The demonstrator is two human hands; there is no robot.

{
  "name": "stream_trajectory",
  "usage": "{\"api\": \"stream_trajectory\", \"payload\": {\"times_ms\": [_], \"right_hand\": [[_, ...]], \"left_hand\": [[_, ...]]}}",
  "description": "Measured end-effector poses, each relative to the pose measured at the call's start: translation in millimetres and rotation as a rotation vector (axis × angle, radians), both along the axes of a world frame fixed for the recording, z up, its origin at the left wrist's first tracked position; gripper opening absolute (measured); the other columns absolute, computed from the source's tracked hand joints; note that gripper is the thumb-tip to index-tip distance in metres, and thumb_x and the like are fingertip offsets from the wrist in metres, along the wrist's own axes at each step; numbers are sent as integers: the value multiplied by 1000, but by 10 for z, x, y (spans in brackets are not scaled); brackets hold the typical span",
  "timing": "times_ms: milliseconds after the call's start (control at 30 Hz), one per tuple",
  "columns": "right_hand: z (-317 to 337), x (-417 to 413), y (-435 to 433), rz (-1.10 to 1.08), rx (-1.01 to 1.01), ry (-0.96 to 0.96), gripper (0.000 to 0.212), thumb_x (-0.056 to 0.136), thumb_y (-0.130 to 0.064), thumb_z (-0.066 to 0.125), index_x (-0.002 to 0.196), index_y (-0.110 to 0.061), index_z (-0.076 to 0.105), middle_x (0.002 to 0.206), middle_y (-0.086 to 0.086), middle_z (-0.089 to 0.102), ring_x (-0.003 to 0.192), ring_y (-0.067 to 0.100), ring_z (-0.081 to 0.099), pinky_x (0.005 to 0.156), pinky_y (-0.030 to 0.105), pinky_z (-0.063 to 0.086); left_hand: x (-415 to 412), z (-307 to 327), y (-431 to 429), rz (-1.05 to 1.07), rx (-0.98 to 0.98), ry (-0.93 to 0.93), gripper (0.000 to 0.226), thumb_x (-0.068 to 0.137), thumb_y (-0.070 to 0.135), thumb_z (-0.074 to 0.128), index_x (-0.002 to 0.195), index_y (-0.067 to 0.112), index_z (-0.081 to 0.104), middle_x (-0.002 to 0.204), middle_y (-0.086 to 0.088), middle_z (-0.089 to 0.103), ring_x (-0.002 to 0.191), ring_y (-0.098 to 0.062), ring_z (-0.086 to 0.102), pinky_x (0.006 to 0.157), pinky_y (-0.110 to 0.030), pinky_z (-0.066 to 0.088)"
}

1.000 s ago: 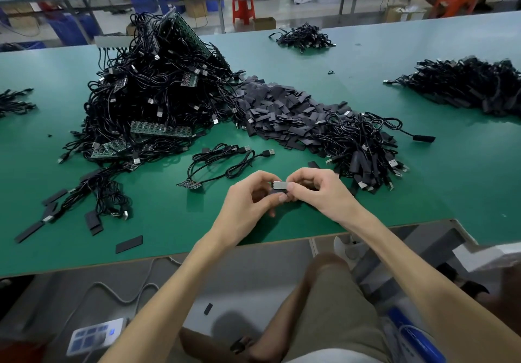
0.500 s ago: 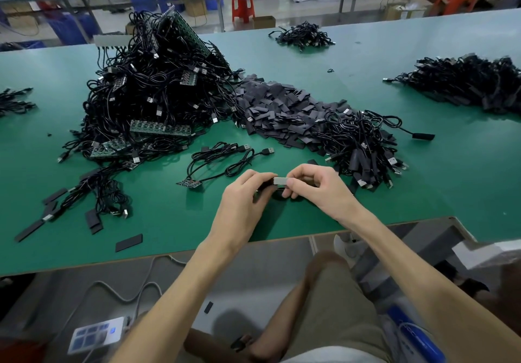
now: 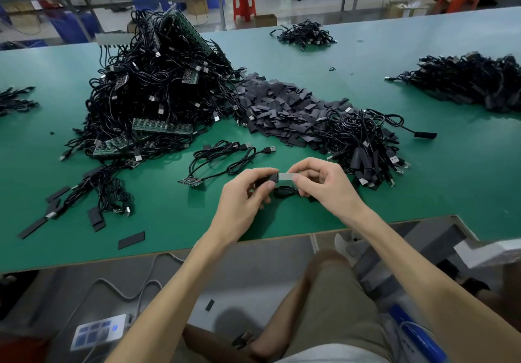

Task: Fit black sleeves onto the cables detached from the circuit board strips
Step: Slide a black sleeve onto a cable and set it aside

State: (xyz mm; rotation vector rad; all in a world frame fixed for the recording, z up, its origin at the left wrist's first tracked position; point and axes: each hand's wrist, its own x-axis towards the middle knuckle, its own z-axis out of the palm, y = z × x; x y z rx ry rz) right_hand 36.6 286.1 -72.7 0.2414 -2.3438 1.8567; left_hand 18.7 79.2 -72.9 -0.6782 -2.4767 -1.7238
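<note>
Green matting covers the workbench (image 3: 169, 221), and the pile of black sleeves (image 3: 282, 109) at its middle serves as the marker. Nearer than that pile, above the bench's front edge, the left hand (image 3: 242, 196) and right hand (image 3: 324, 185) meet on one short flat piece (image 3: 285, 177). The right thumb and forefinger pinch its pale-gleaming end, and the left thumb and forefinger pinch its black end (whether the gleam is sleeve or cable end, I cannot tell). A thin black cable (image 3: 284, 192) loops just below it, between the two hands. Nearer than the pile and to its left, a stray sleeve (image 3: 131, 240) lies flat by the bench edge, and a small circuit board (image 3: 190, 181) sits with coiled cables (image 3: 225, 157) leading off it. Touching the pile's right flank lies a mound of sleeved cables (image 3: 363, 148). Against its left flank rises a tall heap of cables and circuit board strips (image 3: 152, 95). Beyond the pile sits a small cable bundle (image 3: 306, 34); far to its right, a long dark bundle (image 3: 473, 83).
</note>
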Motion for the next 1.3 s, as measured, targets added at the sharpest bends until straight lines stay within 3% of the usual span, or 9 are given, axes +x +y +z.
{"api": "stream_trajectory", "payload": {"times_ms": [167, 300, 433, 633, 800, 1033, 1200, 1300], "right_hand": [[-3, 6, -1, -14, 16, 11, 5, 93, -24, 68, 94, -25, 73, 69, 6, 70, 65, 21, 60, 68, 44, 49], [1, 5, 5, -19, 20, 8, 7, 95, -14, 69, 95, -19, 73, 69, 6, 70, 64, 21, 60, 67, 44, 49], [5, 7, 10, -25, 12, -10, 6, 96, -13, 69, 97, -16, 74, 68, 6, 70, 64, 20, 59, 67, 42, 47], [17, 21, 2, 3, -3, -20, 6, 95, -17, 71, 95, -19, 76, 69, 7, 72, 65, 18, 62, 69, 42, 50], [27, 17, -12, 9, -1, -28, 7, 95, -16, 71, 94, -18, 78, 68, 7, 71, 64, 17, 62, 68, 42, 50], [27, 27, -12, 45, 6, -24, 7, 94, -16, 73, 94, -17, 80, 61, 3, 66, 58, 11, 57, 57, 18, 42], [25, 29, 0, 57, 35, -13, 6, 93, -16, 74, 94, -17, 80, 59, 2, 66, 56, 11, 56, 56, 17, 41], [22, 30, 17, 61, 33, -16, 7, 94, -15, 73, 95, -16, 80, 60, 3, 66, 58, 12, 57, 57, 18, 43]], "left_hand": [[6, 6, -2, -41, -97, 26, 27, 100, 11, 63, 126, 14, 69, 94, -1, 62, 68, -11, 61, 67, -29, 55], [14, 17, 12, 3, -67, 3, 20, 99, 8, 64, 116, 14, 71, 85, -2, 64, 62, -8, 57, 63, -25, 51], [-1, 28, 10, 53, 20, -65, 19, 99, 3, 62, 104, 16, 74, 66, 10, 63, 56, -4, 52, 57, -17, 45], [21, 40, -6, 51, 32, -26, 17, 100, 3, 58, 104, 11, 73, 77, -14, 69, 57, -11, 55, 57, -25, 47], [10, 38, -19, 64, 39, -3, 18, 99, 5, 62, 102, 20, 72, 66, 3, 65, 56, -5, 52, 60, -20, 45], [9, 23, -24, 78, 77, 39, 17, 97, 4, 64, 107, 12, 76, 79, -8, 70, 67, -25, 61, 61, -31, 51], [-9, 4, -7, 84, -41, 119, 22, 94, -6, 63, 106, 7, 77, 85, -4, 67, 64, -7, 58, 62, -23, 48], [-16, 24, -8, 36, -86, 154, 23, 95, -6, 62, 108, 6, 76, 87, -5, 65, 64, -5, 58, 61, -22, 48]]}}
